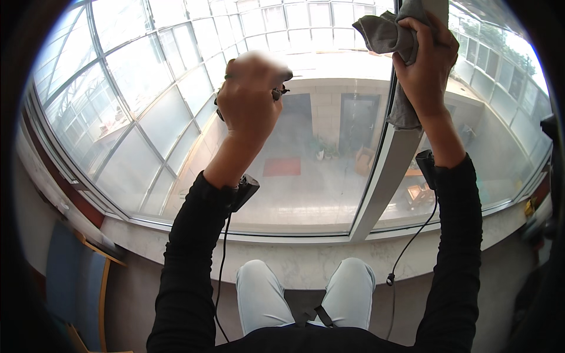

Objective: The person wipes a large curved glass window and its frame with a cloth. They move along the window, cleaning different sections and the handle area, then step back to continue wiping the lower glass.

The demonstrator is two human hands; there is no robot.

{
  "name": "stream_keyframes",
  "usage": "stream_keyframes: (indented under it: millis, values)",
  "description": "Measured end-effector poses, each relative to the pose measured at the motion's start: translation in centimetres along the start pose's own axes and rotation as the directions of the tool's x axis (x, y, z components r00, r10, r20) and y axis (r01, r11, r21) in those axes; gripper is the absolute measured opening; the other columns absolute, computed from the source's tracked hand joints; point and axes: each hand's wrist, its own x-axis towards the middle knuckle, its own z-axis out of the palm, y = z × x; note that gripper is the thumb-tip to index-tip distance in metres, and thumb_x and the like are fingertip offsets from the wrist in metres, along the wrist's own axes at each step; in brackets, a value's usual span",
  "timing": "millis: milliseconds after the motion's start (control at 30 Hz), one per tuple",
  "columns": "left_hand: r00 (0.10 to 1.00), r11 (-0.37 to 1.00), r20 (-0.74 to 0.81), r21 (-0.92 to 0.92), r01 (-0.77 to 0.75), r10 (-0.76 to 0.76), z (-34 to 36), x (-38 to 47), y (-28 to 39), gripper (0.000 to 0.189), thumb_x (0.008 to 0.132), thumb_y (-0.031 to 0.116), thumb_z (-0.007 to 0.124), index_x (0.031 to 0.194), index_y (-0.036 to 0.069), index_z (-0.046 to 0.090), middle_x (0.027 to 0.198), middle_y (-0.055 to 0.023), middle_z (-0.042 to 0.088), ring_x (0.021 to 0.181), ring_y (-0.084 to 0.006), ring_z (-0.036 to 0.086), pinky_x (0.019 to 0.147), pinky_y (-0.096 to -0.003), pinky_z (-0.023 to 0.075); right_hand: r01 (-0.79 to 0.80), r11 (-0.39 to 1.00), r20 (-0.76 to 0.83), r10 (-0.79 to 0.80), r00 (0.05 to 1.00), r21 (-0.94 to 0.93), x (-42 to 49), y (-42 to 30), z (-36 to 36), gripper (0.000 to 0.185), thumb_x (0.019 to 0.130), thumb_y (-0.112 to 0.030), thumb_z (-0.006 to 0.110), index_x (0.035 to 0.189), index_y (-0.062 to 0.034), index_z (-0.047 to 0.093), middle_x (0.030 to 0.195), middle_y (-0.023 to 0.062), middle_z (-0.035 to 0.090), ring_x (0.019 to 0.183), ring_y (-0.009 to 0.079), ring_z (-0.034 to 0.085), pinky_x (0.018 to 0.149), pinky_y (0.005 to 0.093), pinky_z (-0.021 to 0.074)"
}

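Note:
A grey cloth [406, 106] is bunched in my right hand [426, 66], which presses it against the upper part of the white window mullion [388, 172]. Part of the cloth hangs down along the mullion below my fingers, and another fold sticks out to the left. My left hand [251, 97] is raised in front of the large window pane [282, 203], its back towards me. Small dark items show at both sides of that hand; its fingertips are blurred, so I cannot tell what it holds. A black device with a cable sits at each wrist.
A pale marble windowsill [304, 264] runs in front of my knees. At the lower left stands a blue padded chair [75, 273] with a wooden frame. Through the glass a courtyard with a red mat [281, 166], doors and potted plants shows. Dark cables hang beside both arms.

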Motion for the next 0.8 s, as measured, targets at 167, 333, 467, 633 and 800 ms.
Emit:
stream_keyframes:
  millis: [167,333,467,633,800]
  values:
    - [0.992,0.988,0.095,0.134,0.073,-0.086,0.3,0.3,-0.9,0.026,0.071,0.013,0.086,0.092,0.02,0.073,0.101,0.0011,0.067,0.095,-0.0229,0.065,0.065,-0.0352,0.0551,-0.025,1.0,0.012,0.025,1.0,-0.004,-0.3,-0.2,0.1,0.068,0.065,-0.006,0.088,0.126,-0.0246,0.064,0.143,0.0084,0.053,0.131,0.0329,0.046,0.111,0.0485,0.0337]
    - [0.985,0.992,0.172,0.124,-0.007,-0.015,0.5,-1.1,-1.2,0.042,0.067,0.017,0.09,0.104,0.02,0.07,0.11,-0.0022,0.066,0.101,-0.0267,0.066,0.072,-0.0385,0.0594,-0.021,1.0,0.001,0.021,1.0,-0.003,-0.7,-0.1,0.2,0.069,0.064,-0.007,0.089,0.125,-0.0258,0.064,0.143,0.0077,0.053,0.13,0.0327,0.046,0.11,0.0493,0.0338]
    - [0.991,0.99,0.134,0.137,-0.02,0.001,0.9,-1.1,-1.4,0.041,0.068,0.019,0.09,0.104,0.019,0.069,0.109,-0.003,0.066,0.1,-0.0261,0.066,0.071,-0.0372,0.0595,-0.017,1.0,0.002,0.017,1.0,-0.001,-0.7,-0.1,0.1,0.07,0.064,-0.006,0.089,0.126,-0.0268,0.063,0.144,0.0069,0.052,0.129,0.0335,0.046,0.11,0.0496,0.0338]
    - [0.966,0.998,0.258,0.055,-0.034,0.019,-0.2,-0.5,-0.4,0.033,0.07,0.014,0.087,0.096,0.02,0.069,0.105,0.0004,0.065,0.093,-0.0238,0.066,0.069,-0.0347,0.058,-0.016,1.0,0.005,0.016,1.0,0.008,-0.6,-0.4,0.1,0.069,0.065,-0.006,0.089,0.125,-0.0261,0.063,0.143,0.0064,0.051,0.129,0.0335,0.046,0.109,0.0492,0.0338]
    - [0.992,0.983,0.12,0.185,0.009,-0.031,0.4,1.4,-1.4,0.031,0.069,0.01,0.083,0.093,0.021,0.068,0.095,0.0038,0.066,0.086,-0.0205,0.067,0.062,-0.0304,0.0566,-0.009,1.0,0.019,0.009,1.0,0.017,-0.5,-0.6,-0.1,0.069,0.065,-0.004,0.089,0.124,-0.0255,0.062,0.143,0.0073,0.051,0.13,0.034,0.045,0.11,0.0495,0.0334]
